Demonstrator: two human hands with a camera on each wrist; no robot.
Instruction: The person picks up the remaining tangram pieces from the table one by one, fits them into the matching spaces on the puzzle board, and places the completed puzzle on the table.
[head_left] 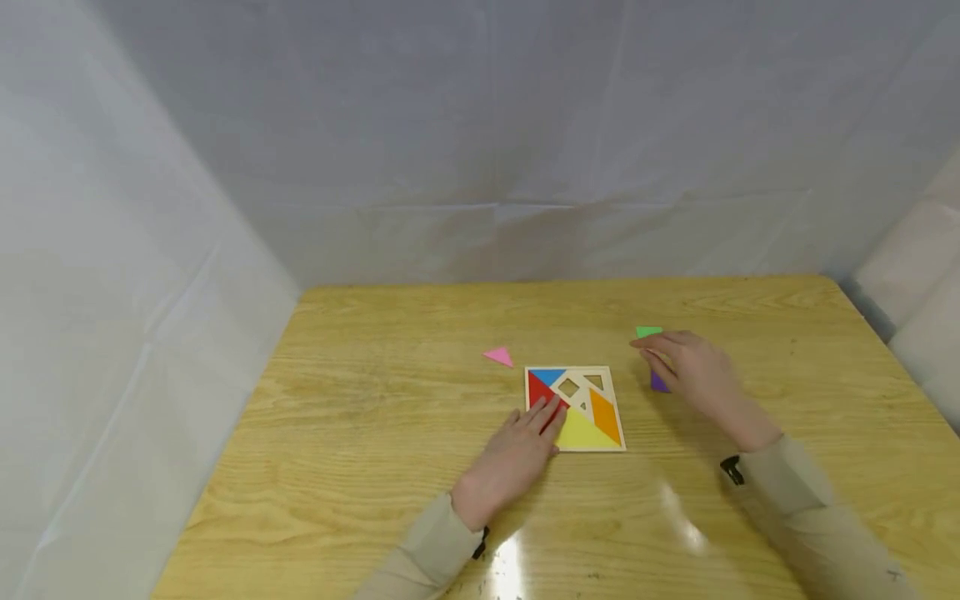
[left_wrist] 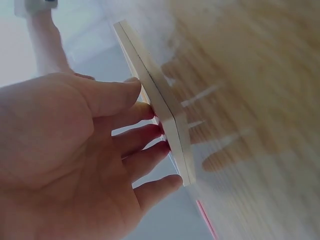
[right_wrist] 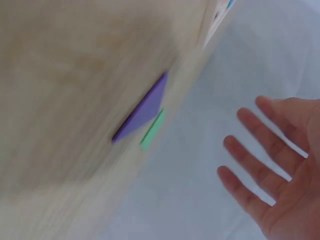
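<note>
A square wooden tangram board (head_left: pixel 583 370) lies on the table with red (head_left: pixel 542 390), yellow (head_left: pixel 585 432), blue (head_left: pixel 548 376) and orange (head_left: pixel 606 417) pieces set in it. My left hand (head_left: pixel 517 450) rests on its left side, extended fingertips touching the red piece; in the left wrist view the thumb is near the board's edge. My right hand (head_left: pixel 697 375) hovers right of the board with nothing in its fingers, above a green piece (head_left: pixel 649 331) and a purple triangle (head_left: pixel 660 383). In the right wrist view the purple triangle (right_wrist: pixel 145 112) lies beside the green piece (right_wrist: pixel 153 129).
A pink triangle (head_left: pixel 501 357) lies on the table just beyond the board's upper left corner. The board shows bare cut-outs on its upper right part. Pale sheeting (head_left: pixel 487 150) hangs behind the wooden table (head_left: pixel 360 400) and at both sides.
</note>
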